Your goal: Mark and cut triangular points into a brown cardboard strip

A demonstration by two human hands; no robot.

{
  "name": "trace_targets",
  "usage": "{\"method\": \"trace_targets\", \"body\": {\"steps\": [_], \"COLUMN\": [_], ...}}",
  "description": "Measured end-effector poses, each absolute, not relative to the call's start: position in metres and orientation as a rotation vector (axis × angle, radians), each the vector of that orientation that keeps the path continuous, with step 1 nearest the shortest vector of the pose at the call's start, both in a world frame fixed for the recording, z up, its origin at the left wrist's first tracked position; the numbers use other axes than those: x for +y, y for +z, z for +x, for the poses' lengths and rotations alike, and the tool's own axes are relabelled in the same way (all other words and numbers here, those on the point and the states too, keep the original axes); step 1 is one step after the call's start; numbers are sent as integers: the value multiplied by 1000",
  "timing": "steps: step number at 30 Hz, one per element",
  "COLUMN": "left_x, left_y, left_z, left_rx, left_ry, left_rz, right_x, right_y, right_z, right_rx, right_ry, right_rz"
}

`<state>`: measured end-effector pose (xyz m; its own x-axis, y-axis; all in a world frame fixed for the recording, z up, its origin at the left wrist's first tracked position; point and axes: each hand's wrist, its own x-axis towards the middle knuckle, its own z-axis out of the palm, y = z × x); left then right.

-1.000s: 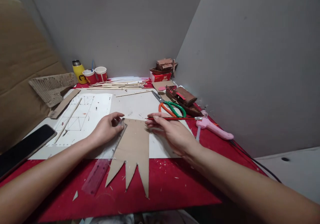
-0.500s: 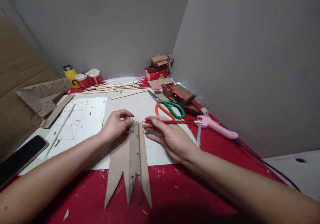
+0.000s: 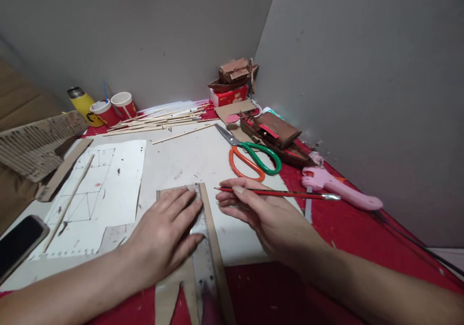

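Note:
My left hand (image 3: 168, 228) lies flat with its fingers stretched out, pressing on a clear ruler (image 3: 203, 262) and the cardboard piece (image 3: 170, 293) under it. The ruler runs lengthwise along the cardboard, and a strip of board shows on its right side. Notches are cut into the cardboard's near end, which runs out of view. Between the thumb and fingers of my right hand (image 3: 253, 209) is a red and black pencil (image 3: 268, 192). Its point faces left, just right of the cardboard's far end and apart from it.
Orange-and-green-handled scissors (image 3: 250, 153) lie beyond my right hand. A pink glue gun (image 3: 344, 187) and brown model boat (image 3: 275, 134) stand at right. Thin wooden sticks (image 3: 159, 122) and two cups (image 3: 123, 104) are at the back; a drawn sheet (image 3: 126, 180) and phone (image 3: 21, 243) at left.
My left hand has gone from pinching at the ruler's far end to lying flat over ruler and cardboard. My right hand, still holding the pencil, is slightly farther from the ruler. The view has shifted.

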<state>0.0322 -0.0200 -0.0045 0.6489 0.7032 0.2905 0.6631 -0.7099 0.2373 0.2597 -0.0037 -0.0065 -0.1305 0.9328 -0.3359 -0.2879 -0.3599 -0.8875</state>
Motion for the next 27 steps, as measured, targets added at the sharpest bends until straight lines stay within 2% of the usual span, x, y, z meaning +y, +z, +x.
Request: {"method": "trace_targets", "body": {"steps": [3, 8, 17, 27], "left_x": [-26, -20, -18, -15], "left_y": [-12, -14, -12, -11], "left_z": [27, 22, 25, 20], "left_rx": [1132, 1072, 1108, 1087], "left_ry": [366, 274, 254, 250], "left_rz": [2845, 2834, 2806, 2731], "right_x": [-4, -4, -3, -5], "right_y": [-6, -4, -2, -6], "right_z": [260, 259, 258, 258], "right_rx": [-888, -917, -899, -960], "right_ry": [1631, 1575, 1578, 1553], "right_rz": [-1229, -1269, -1473, -1488]}}
